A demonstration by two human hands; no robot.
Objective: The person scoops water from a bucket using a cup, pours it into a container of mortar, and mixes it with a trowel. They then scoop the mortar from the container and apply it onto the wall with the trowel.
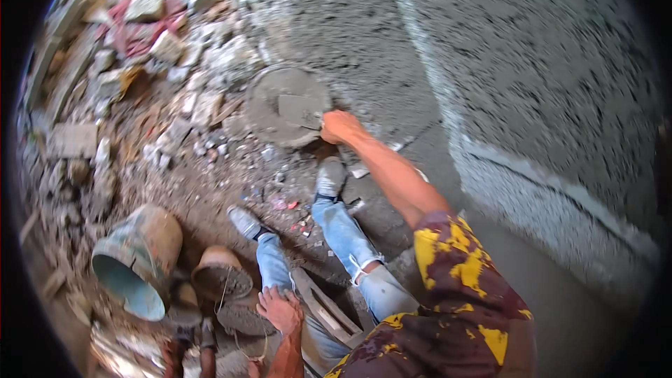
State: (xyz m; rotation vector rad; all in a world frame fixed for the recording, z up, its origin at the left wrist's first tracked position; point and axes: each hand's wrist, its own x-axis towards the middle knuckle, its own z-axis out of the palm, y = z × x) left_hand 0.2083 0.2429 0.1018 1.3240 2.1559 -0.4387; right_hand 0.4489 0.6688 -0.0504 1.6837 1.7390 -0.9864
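My right hand [339,127] is closed round the handle of a trowel [299,109], its arm stretched out ahead. The trowel's flat rectangular blade lies on the wet grey mortar in a round pan [253,108], which stands on the ground by the wall. My left hand [281,310] rests on my left leg near the knee, holding nothing, its fingers spread. Beside it, a long wooden piece [325,308] slants between my legs. Two buckets of dark mortar stand left of that hand: one bucket [218,257] and a nearer bucket [241,313] with a wire handle.
A large tipped bucket [150,241], pale blue inside, lies at the left. Broken concrete and stones [168,49] cover the ground at the far left, with a red cloth [133,28] among them. A rough plastered wall [532,63] rises at the right. Another person's feet [189,353] show at the lower left.
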